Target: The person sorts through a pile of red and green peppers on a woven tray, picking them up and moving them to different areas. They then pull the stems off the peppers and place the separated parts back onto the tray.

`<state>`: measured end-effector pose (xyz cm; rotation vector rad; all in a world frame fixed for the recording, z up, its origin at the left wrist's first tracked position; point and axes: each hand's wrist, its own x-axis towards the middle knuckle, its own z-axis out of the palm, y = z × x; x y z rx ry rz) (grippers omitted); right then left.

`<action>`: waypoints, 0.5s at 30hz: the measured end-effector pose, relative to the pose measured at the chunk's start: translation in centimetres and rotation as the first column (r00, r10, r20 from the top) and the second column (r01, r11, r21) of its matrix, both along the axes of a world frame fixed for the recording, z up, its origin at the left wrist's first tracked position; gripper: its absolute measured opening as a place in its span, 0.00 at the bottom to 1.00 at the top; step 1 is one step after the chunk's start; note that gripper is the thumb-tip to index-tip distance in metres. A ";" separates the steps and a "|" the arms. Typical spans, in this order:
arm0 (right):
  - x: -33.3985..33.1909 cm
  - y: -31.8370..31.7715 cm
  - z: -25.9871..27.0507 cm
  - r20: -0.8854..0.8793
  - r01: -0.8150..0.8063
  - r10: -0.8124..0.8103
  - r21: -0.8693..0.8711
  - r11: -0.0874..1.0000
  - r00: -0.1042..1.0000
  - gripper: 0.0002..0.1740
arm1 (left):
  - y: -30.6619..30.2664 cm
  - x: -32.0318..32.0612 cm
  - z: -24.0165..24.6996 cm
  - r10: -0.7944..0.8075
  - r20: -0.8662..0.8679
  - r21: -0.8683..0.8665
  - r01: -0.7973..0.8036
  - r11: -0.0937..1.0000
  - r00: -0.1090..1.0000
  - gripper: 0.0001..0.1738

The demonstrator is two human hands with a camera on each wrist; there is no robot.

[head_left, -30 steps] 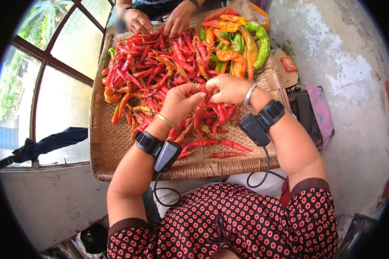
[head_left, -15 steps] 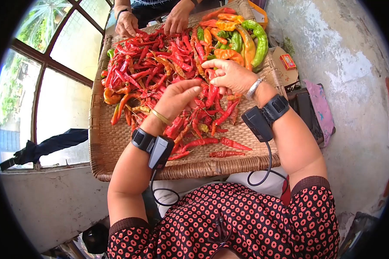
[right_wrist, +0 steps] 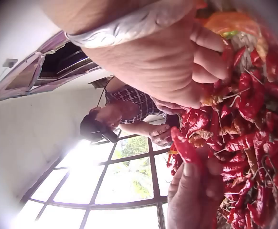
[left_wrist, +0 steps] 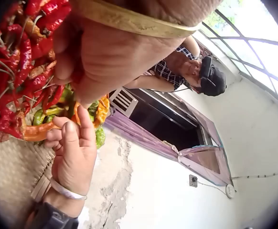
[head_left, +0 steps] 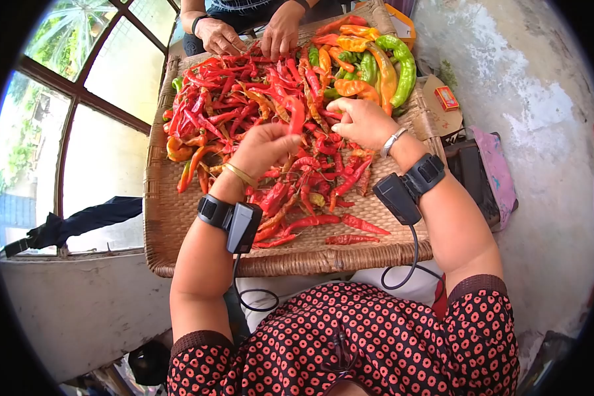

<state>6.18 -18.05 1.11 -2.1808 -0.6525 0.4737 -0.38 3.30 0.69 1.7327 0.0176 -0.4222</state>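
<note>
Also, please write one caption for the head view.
Left hand holds a red pepper above a woven tray of peppers.

Tray seen overhead, we've got bare weave [head_left: 168, 234] at eight and four o'clock; red heap [head_left: 226, 105] blocks centre, bigger peppers [head_left: 406, 69] one, another person's hands [head_left: 219, 36] eleven-twelve, rim [head_left: 297, 265] six.

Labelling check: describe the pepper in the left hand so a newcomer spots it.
Find the wide woven tray, then its heap of red peppers. Over the heap, the wearer's left hand pinches one bright red pepper, its free end sticking out past the fingers. Its neighbours lie in the heap; this one is held up.
</note>
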 end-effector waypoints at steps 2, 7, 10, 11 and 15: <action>-0.2 -0.3 -0.2 0.239 -0.047 0.088 -0.173 0.984 0.967 0.10 | 0.5 0.7 0.1 0.290 0.117 -0.300 -0.244 0.922 0.950 0.14; -1.0 0.6 -1.3 0.199 -0.267 0.345 -0.334 0.904 0.917 0.13 | 2.9 1.2 -1.0 0.193 0.372 0.037 -0.223 0.974 0.908 0.22; -2.6 2.0 -0.6 -0.079 -0.468 0.461 -0.115 0.876 0.884 0.14 | 3.0 -0.1 -0.8 -0.070 0.484 0.542 -0.236 0.806 0.872 0.16; -3.1 2.6 -1.1 -0.246 -0.514 0.490 -0.041 0.857 0.836 0.16 | 3.1 -0.4 -0.3 -0.071 0.485 0.546 -0.239 0.803 0.872 0.16; -6.4 3.6 -0.8 -0.580 -0.661 0.511 -0.064 0.748 0.635 0.21 | 3.1 -1.0 0.3 -0.223 0.161 0.616 0.079 0.784 0.961 0.11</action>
